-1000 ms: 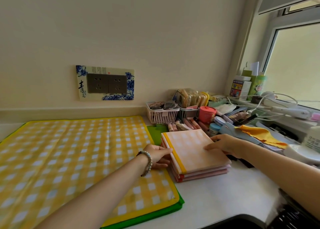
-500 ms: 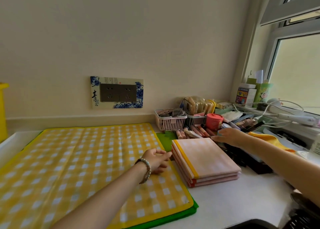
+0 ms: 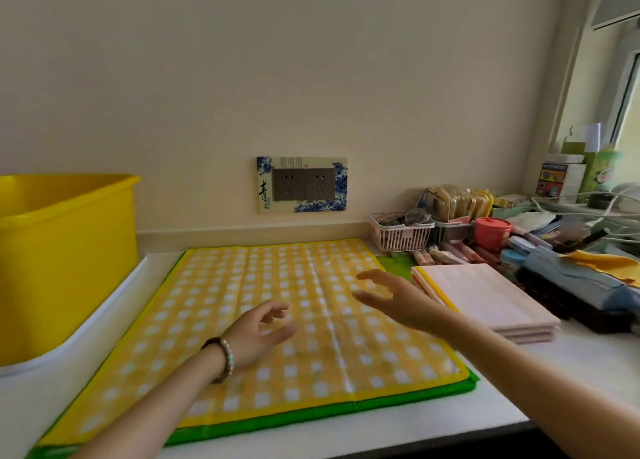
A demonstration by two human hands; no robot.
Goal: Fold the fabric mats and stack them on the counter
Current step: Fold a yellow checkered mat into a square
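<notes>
Yellow-and-white checked fabric mat (image 3: 263,278) lies spread flat on the white worktop (image 3: 450,420), directly under both hands, unfolded, crease lines visible across it. A bright green mat (image 3: 311,415) sits beneath it, showing only as a border on the side nearer the person than the hands and at the corner beyond the right hand. Left hand (image 3: 258,334), bead bracelet (image 3: 225,361) on the wrist, is over the mat's middle, fingers loosely curled, gripping nothing; cannot tell if it touches the cloth. Right hand (image 3: 391,297) is just right of the left one and a bit further out, fingers spread and relaxed, empty, motion-blurred, apparently above the mat rather than on it. Folded stack of pale pink and peach mats (image 3: 485,295) with a yellow edge sits just right of the right hand, several layers, squared up, beside the flat mats. Progress judgement: part done, the stack counts as finished work; at least two mats, the checked one and the green one, are left to fold and add on top. Likely next step is taking hold of an edge or corner of the checked mat. Other stuff: big yellow plastic tub (image 3: 65,250) well left of the left hand, pink slotted plastic basket (image 3: 401,233) and round red lidded pot (image 3: 491,228) beyond the right hand among clutter, blue-and-white framed wall socket (image 3: 301,184) on the wall past both hands.
</notes>
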